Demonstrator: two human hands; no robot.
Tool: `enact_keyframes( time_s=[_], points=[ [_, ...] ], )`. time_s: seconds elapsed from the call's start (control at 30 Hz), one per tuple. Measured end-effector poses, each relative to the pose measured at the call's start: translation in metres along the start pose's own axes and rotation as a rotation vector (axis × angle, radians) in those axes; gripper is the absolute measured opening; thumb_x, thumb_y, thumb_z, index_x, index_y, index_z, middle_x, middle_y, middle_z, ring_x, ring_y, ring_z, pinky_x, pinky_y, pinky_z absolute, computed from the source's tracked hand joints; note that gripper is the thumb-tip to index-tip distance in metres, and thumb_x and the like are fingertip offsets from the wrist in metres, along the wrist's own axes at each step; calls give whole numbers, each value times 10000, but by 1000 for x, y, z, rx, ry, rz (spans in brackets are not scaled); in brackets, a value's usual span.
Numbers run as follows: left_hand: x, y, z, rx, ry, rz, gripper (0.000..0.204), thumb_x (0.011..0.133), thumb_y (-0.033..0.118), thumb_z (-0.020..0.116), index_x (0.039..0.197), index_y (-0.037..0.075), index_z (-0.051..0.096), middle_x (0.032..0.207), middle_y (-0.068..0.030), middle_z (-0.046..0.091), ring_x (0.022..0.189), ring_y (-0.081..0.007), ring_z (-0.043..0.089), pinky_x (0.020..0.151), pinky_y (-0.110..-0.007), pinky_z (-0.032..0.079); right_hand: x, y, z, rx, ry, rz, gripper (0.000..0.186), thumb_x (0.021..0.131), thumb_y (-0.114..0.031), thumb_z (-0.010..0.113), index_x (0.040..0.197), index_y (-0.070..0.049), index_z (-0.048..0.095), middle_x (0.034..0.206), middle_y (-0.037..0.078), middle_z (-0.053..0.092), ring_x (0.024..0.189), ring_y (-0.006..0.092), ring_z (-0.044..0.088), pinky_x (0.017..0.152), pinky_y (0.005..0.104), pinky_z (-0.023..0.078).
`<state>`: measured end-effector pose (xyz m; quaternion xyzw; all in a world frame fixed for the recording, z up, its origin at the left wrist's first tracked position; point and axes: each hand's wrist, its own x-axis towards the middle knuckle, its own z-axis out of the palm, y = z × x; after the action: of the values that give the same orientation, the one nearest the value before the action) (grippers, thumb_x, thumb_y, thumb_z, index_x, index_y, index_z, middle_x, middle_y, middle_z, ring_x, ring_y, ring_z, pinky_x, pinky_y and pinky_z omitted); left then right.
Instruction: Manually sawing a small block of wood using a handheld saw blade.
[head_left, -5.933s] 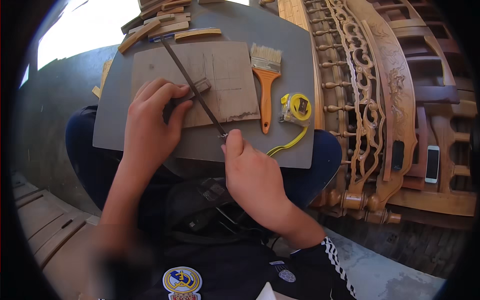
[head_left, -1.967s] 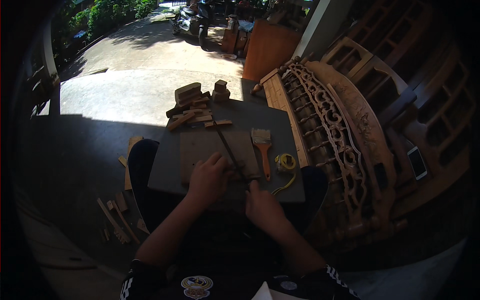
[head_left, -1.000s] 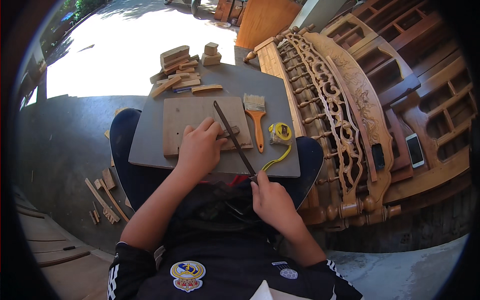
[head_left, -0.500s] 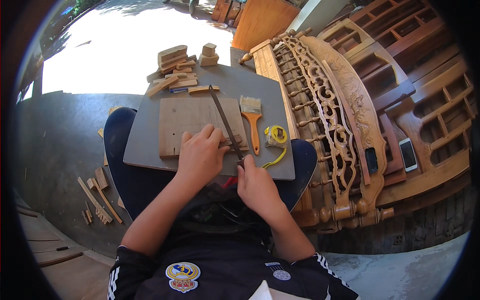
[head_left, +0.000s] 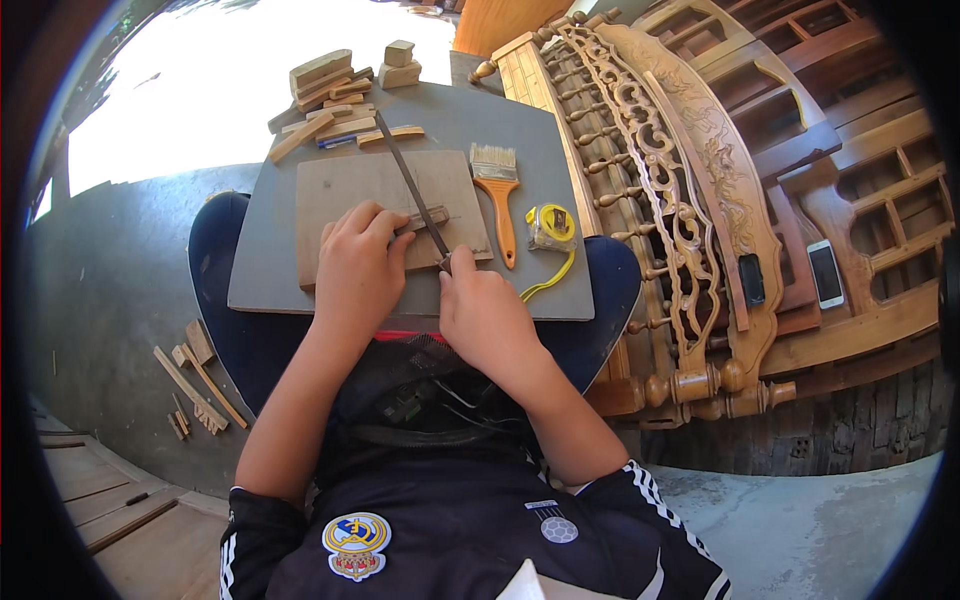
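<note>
My right hand [head_left: 485, 310] is closed round the handle end of a long, thin dark file [head_left: 408, 182]. The blade slants away to the far left, across a small strip of brown wood [head_left: 432, 217]. With bent fingers my left hand [head_left: 358, 262] grips the left end of this strip and presses it on a flat wooden board [head_left: 335, 185]. The file rests on or just over the strip; contact cannot be made out. Board and hands are over a grey tabletop [head_left: 560, 300] at my lap.
Right of the board lie an orange-handled paintbrush [head_left: 496, 195] and a yellow tape measure [head_left: 551, 228]. Wood offcuts [head_left: 325, 95] are piled at the far left, near a blue pen [head_left: 337, 142]. A carved wooden bench [head_left: 650, 160] stands close on the right, with phones [head_left: 826, 275] beyond.
The whole view has shifted, so the table sits higher in the picture. The file has slid forward and left over the board. My left hand and the strip have moved farther away too.
</note>
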<state>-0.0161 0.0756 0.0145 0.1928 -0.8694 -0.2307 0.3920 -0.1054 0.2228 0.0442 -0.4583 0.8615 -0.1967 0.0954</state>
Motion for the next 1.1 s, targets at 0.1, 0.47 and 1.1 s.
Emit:
enact_keyframes(
  time_s=[0.1,0.47,1.1],
  points=[
    [1,8,1,20,14,-13,124,866,65,734,977,35,688,949,-132,642,870,-392,642,785,-468,496,-2,-1,-2,4,2,-9,231,1034,-175,534,1108,35,474,759,305,684,759,509,697,674,594,557],
    [10,2,-9,-63,-83,-3,142,848,82,739,962,37,667,1007,-138,642,960,-394,636,853,-475,499,-4,-3,-4,-54,-7,11,222,1029,-165,545,1092,37,477,755,309,680,756,514,692,668,594,555],
    [11,7,7,-93,-5,-12,143,818,56,770,944,6,725,958,-161,684,967,-378,656,865,-445,529,-10,-2,-5,-19,12,-15,204,1029,-150,533,1069,40,468,730,308,669,728,516,686,645,587,556]
  ],
)
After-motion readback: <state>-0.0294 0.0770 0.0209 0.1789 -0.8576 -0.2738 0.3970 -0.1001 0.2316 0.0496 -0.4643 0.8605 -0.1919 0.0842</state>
